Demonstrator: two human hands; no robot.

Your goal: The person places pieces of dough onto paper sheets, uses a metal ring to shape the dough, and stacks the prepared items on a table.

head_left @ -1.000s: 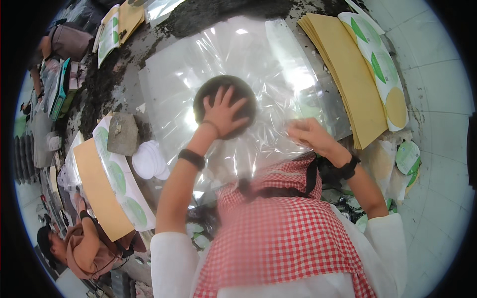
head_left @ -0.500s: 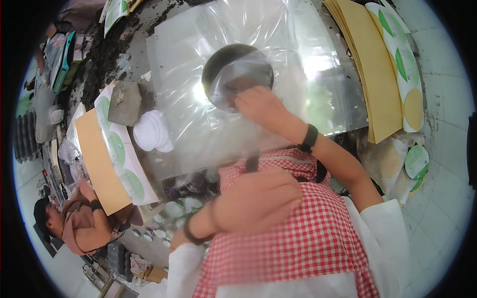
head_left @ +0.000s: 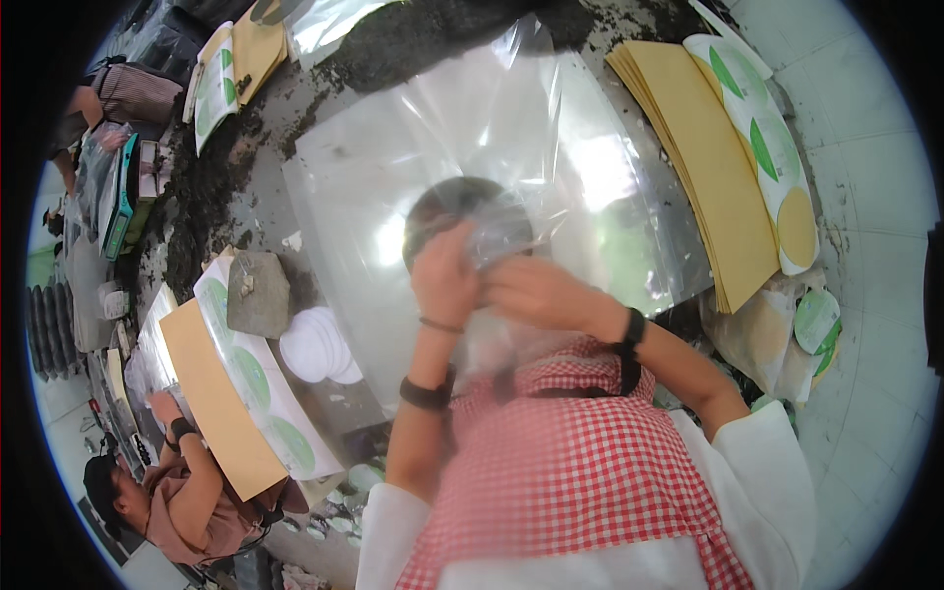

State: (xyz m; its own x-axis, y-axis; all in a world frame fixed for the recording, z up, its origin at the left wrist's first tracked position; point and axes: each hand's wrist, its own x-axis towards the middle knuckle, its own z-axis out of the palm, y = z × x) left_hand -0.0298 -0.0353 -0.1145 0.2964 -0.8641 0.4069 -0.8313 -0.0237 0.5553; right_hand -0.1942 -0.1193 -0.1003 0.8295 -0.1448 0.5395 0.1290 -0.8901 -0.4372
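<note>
At the centre of the frame I see my left hand (head_left: pixel 444 283) and right hand (head_left: pixel 536 292) close together, both pinching a crumpled clear plastic bag (head_left: pixel 492 241) over a dark round disc (head_left: pixel 462 202). They sit on the large clear plastic sheet (head_left: pixel 551 128); a stack of tan cardboard sheets (head_left: pixel 703 167) lies upper right.

You're working in a small hand-packing workshop: stacks of tan card sheets (head_left: pixel 703 147) are sitting far right, clear plastic sheets (head_left: pixel 492 167) are covering the soil-dusted table (head_left: pixel 393 44), and another worker (head_left: pixel 182 482) is handling labelled cards near left.
</note>
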